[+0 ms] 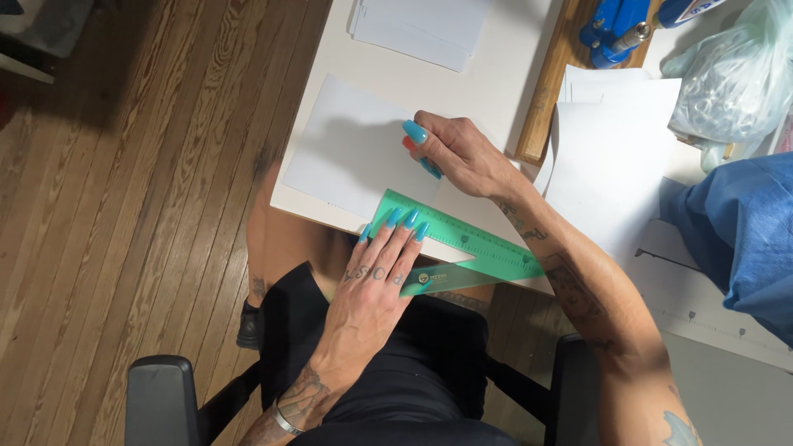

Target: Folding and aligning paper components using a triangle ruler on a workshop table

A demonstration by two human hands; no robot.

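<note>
Left hand [376, 277] pressing green set square [462, 248]; right hand [458, 153] on white sheet [351, 149].

A green translucent set square [462, 248] lay flat at the near edge of the tabletop [496, 83], partly overhanging it, its long ruled edge slanting across a white paper sheet [347, 149]. The sheet lay flat, slightly skewed, beside that edge.

Floor: wood plank floor [140, 165], warm brown, strong grain, left of both hands & below desk edge; darker shadow top left.
Furniture: white desk [487, 74], under & beyond hands.
Office chair, black; armrest [161, 400] lower left, 2nd armrest [574, 384] lower right, near forearms.
Light: soft, even; faint shadows on desk surface.
</note>
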